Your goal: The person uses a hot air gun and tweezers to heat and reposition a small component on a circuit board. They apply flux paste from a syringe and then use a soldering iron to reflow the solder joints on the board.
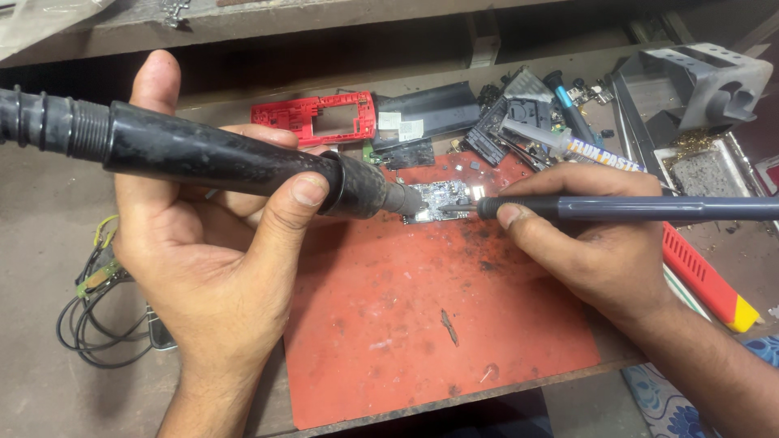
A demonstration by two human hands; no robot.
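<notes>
Two tools meet at the small circuit board [434,200] on the red mat [406,324]: my left hand [215,243] grips the black hot-air handle [203,154], my right hand [592,243] pinches a slim dark soldering iron [633,208]. Beyond my right hand, a metal tray [734,158] holds grey residue.

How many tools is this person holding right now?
2. A thick black hot-air wand in the left hand, and a slim dark pen-like tool in the right hand, both meeting at the circuit board.
</notes>
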